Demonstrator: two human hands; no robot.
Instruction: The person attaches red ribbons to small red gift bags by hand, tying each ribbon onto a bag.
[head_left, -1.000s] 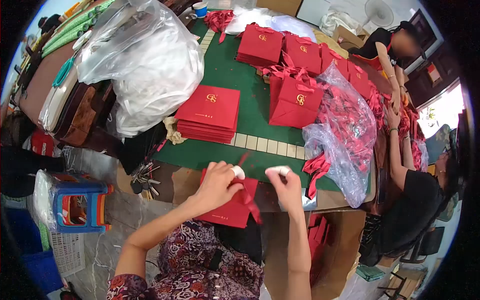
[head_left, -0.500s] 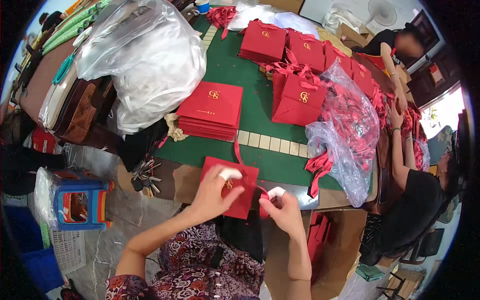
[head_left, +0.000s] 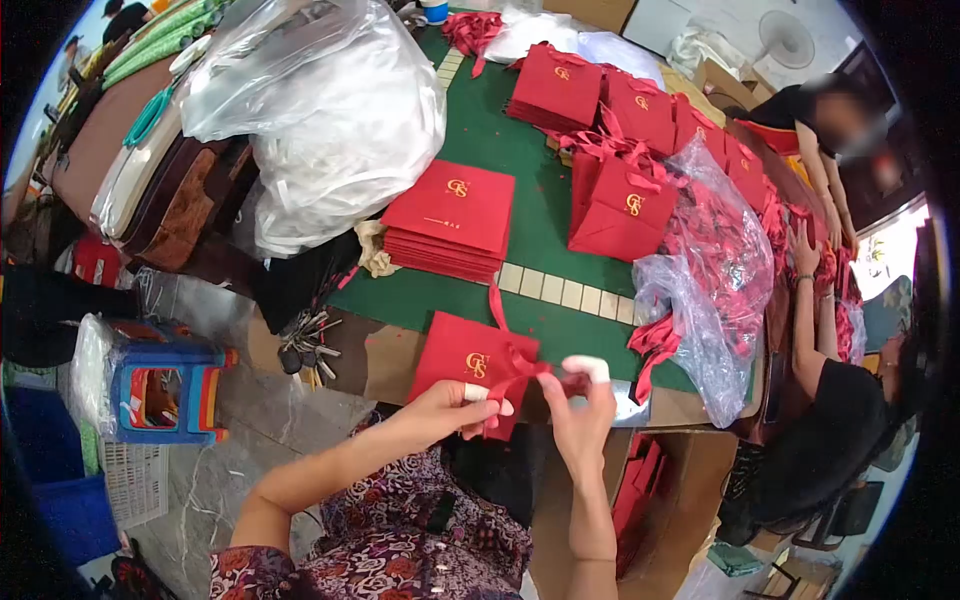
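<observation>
A flat red paper bag [head_left: 450,345] with a gold emblem lies at the table's near edge, partly over it. Its red ribbon [head_left: 520,368] is looped above the front. My left hand [head_left: 465,408] is closed, pinching the ribbon between thumb and fingers low on the bag. White wrapping covers one of its fingers. Just to the right, my right hand [head_left: 583,415] has thumb and forefinger apart, with the ribbon's loop near its thumb tip. White wrapping covers its forefinger too. Behind the bag stands a stack of flat red bags [head_left: 450,215].
Upright red bags [head_left: 625,210] fill the far right of the green table [head_left: 540,235]. Clear plastic with red ribbons [head_left: 715,260] lies beside them. A big white plastic bundle [head_left: 345,130] is at left. Two people work at right. Below sits a cardboard box [head_left: 680,510].
My left hand has moved down and right from over the bag and now pinches the ribbon. My right hand has risen slightly and its fingers have spread. The view has shifted a little.
</observation>
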